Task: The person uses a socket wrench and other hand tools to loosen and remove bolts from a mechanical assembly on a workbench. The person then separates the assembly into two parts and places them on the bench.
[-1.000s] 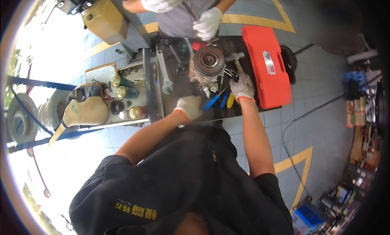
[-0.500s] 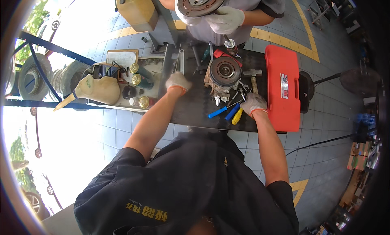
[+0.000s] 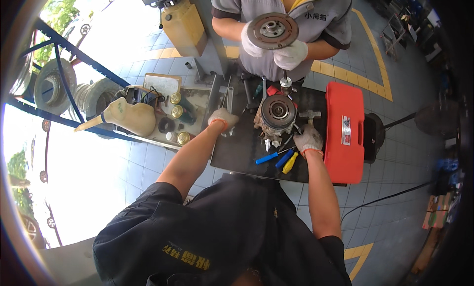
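Observation:
My left hand [image 3: 223, 119], in a pale work glove, is curled beside the metal wrenches [image 3: 230, 97] at the table's left edge; what its fingers hold is hidden. My right hand [image 3: 309, 139], also gloved, is closed over the tools at the right, just below the head of a hammer [image 3: 310, 114]. Its grip is hidden. Between my hands stands a compressor-like metal unit with a round pulley [image 3: 277, 111] facing up. In front of it lie a blue-handled screwdriver [image 3: 267, 158], a darker blue one [image 3: 284, 158] and a yellow-handled one [image 3: 290, 163].
Across the table a person's white-gloved hands [image 3: 290, 55] hold a round metal disc [image 3: 273, 31]. A red tool case [image 3: 344, 138] borders the table's right. Left are a metal tray [image 3: 195, 96] with several cans, a cream plastic jug [image 3: 129, 117] and a blue rack [image 3: 81, 54].
The whole view has tilted, so the table sits lower. My left hand has moved nearer along the wrenches. My right hand has moved up, closer to the hammer head, covering its handle.

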The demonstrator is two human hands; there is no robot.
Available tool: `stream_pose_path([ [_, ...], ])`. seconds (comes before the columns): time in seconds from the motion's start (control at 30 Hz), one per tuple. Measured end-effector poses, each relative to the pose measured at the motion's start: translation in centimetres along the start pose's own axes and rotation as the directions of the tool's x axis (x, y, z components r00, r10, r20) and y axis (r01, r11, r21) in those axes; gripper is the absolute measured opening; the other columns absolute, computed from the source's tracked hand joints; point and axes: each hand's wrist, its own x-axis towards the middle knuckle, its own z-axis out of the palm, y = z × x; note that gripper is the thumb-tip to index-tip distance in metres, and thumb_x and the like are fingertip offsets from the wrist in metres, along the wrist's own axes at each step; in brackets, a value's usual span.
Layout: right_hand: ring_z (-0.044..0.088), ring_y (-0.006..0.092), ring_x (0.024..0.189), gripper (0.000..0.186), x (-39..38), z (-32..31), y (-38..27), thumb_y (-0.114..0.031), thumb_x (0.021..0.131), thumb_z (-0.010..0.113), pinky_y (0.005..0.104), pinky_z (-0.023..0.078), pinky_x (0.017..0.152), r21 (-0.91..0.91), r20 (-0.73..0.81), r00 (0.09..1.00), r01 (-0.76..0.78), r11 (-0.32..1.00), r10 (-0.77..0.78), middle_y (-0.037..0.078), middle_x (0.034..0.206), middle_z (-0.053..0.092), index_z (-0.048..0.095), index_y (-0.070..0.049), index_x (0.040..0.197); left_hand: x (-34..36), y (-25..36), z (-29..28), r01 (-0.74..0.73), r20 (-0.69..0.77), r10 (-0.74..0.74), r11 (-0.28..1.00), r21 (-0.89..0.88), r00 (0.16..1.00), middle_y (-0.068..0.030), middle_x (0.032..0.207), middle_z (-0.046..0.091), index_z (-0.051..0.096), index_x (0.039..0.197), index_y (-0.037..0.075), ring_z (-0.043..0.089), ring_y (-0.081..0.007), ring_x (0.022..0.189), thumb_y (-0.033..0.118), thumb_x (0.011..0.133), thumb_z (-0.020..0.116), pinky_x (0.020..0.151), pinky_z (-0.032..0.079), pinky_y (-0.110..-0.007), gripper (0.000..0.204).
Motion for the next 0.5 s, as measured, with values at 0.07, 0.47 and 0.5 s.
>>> stream_pose_path([
  [0.07, 0.079, 0.0449, 0.128, 0.043, 0.4, 0.7, -0.1, -0.040, 0.099, 0.082, 0.0542, 0.064, 0.110, -0.013, -0.011, 0.999, 0.030, 0.999, -0.030, 0.022, 0.133, 0.084, 0.084, -0.013, 0.132, 1.0, -1.6, 0.7, 0.019, 0.059, -0.015, 0.998, -0.064, 0.998, -0.0246, 0.120, 0.090, 0.089, 0.123, -0.003, 0.090, -0.0371, 0.110, 0.034, 0.089, 0.078, 0.095, 0.071, -0.045, 0.051],
  [0.47, 0.079, 0.0462, 0.130, 0.045, 2.6, 1.8, 0.2, -0.040, 0.100, 0.080, 0.0557, 0.064, 0.110, -0.123, 0.031, 0.998, 0.052, 0.991, -0.048, 0.023, 0.138, 0.083, 0.082, -0.015, 0.137, -3.4, -9.5, 3.4, -0.348, -0.097, 0.603, 0.315, -0.883, 0.792, -0.0081, 0.111, 0.078, 0.071, 0.131, -0.001, 0.079, -0.0206, 0.097, 0.014, 0.114, 0.074, 0.088, 0.066, -0.036, 0.022],
  [0.5, 0.077, 0.0455, 0.134, 0.048, 2.9, 1.7, 0.1, -0.039, 0.098, 0.083, 0.0542, 0.064, 0.113, -0.116, 0.073, 0.996, 0.058, 0.992, -0.049, 0.023, 0.141, 0.082, 0.080, -0.015, 0.140, -4.1, -8.8, 3.4, -0.139, 0.008, 0.595, 0.200, -0.970, 0.804, -0.0087, 0.115, 0.078, 0.070, 0.135, -0.001, 0.080, -0.0221, 0.099, 0.014, 0.115, 0.074, 0.090, 0.066, -0.037, 0.025],
])
